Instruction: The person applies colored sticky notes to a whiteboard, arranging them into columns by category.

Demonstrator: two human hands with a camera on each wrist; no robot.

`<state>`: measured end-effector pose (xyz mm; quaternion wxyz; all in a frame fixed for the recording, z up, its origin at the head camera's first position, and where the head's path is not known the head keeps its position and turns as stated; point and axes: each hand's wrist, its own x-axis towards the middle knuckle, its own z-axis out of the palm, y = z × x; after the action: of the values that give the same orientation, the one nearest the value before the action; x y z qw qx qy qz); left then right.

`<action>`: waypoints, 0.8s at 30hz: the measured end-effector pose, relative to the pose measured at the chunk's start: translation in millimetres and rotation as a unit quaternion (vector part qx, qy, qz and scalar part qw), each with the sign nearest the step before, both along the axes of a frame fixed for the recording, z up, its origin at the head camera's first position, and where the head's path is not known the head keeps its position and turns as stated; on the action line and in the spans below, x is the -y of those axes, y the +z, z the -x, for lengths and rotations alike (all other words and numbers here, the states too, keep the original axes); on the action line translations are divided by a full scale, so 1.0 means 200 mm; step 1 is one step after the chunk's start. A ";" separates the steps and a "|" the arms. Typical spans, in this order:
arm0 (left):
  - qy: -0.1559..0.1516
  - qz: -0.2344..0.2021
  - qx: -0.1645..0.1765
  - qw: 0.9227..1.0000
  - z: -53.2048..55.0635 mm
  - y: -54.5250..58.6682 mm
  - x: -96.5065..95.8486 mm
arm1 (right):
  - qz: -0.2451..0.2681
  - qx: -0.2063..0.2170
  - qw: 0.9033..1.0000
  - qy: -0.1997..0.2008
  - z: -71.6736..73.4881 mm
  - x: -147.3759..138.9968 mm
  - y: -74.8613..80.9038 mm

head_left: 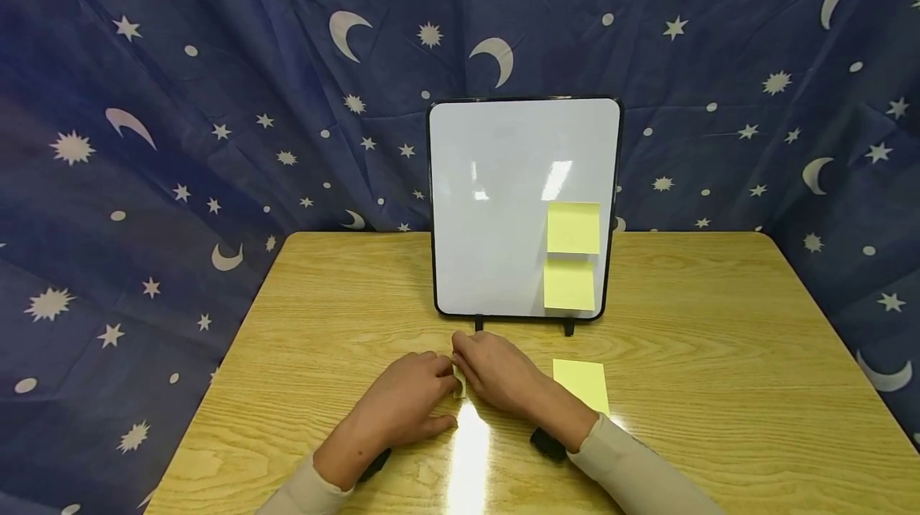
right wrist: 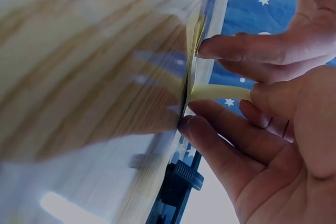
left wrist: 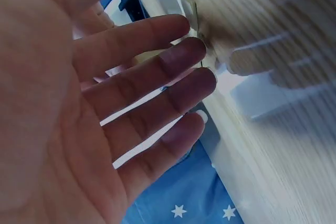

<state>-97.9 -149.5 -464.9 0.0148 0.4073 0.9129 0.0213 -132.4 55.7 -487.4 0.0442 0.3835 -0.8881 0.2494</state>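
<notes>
A small pad of yellow sticky notes (head_left: pixel 460 384) lies on the table between the two hands, mostly hidden by them in the head view. My right hand (head_left: pixel 497 370) pinches the raised end of its top sheet between thumb and finger; the lifted sheet (right wrist: pixel 218 93) curves up from the pad in the right wrist view. Other fingers of that hand rest by the pad's edge. My left hand (head_left: pixel 408 397) holds nothing, its fingers (left wrist: pixel 152 100) extended and slightly bent. One left fingertip touches the pad's top in the right wrist view.
A whiteboard (head_left: pixel 496 243) stands on black feet behind the hands. Two yellow notes, an upper one (head_left: pixel 573 227) and a lower one (head_left: pixel 569 285), stick to its lower right. Another yellow note (head_left: pixel 582 384) lies on the wooden table (head_left: pixel 690 371) beside my right wrist. Starry blue cloth (head_left: pixel 216 100) surrounds the table.
</notes>
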 end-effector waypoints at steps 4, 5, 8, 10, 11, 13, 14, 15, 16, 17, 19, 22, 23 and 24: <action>-0.008 0.005 -0.018 1.000 -0.02 0.00 -0.02 | 0.001 -0.002 1.000 0.002 0.00 0.00 0.00; -0.010 0.004 -0.022 1.000 -0.03 0.00 -0.03 | 0.002 -0.003 1.000 0.001 0.00 0.00 -0.01; -0.017 -0.014 -0.032 0.999 -0.04 -0.01 -0.05 | 0.005 -0.002 1.000 0.002 0.01 0.00 -0.01; -0.021 -0.025 -0.033 0.999 -0.05 -0.01 -0.05 | 0.008 -0.002 1.000 0.003 0.01 0.00 -0.01; -0.022 -0.029 -0.032 0.999 -0.05 -0.01 -0.06 | 0.010 -0.003 1.000 0.005 0.01 0.00 -0.01; -0.020 -0.030 -0.023 0.999 -0.05 -0.01 -0.06 | 0.015 -0.005 1.000 0.008 0.01 0.00 -0.02; -0.017 -0.028 -0.017 0.999 -0.05 -0.01 -0.06 | 0.017 -0.008 1.000 0.010 0.01 0.00 -0.02; -0.015 -0.027 -0.011 0.999 -0.05 -0.02 -0.06 | 0.019 -0.011 1.000 0.011 0.01 0.00 -0.02; -0.013 -0.025 -0.004 1.000 -0.06 -0.02 -0.06 | 0.021 -0.014 1.000 0.013 0.01 0.00 -0.02; -0.011 -0.024 0.003 1.000 -0.06 -0.02 -0.06 | 0.022 -0.018 1.000 0.013 0.01 0.00 -0.02; -0.008 -0.026 0.017 0.999 -0.05 -0.01 -0.05 | 0.025 -0.026 0.999 0.013 0.01 0.00 -0.02; -0.006 -0.033 0.039 0.999 -0.05 -0.01 -0.05 | 0.025 -0.034 0.999 0.013 0.01 0.00 -0.02; -0.005 -0.036 0.047 0.998 -0.05 -0.01 -0.05 | 0.023 -0.035 0.999 0.013 0.01 0.00 -0.02; -0.003 -0.040 0.055 0.998 -0.05 -0.01 -0.05 | 0.021 -0.036 0.999 0.014 0.01 0.01 -0.02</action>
<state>-88.9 -138.5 -466.5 0.0492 0.4089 0.9077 0.0800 -135.3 54.7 -490.5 0.0807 0.4036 -0.8750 0.2548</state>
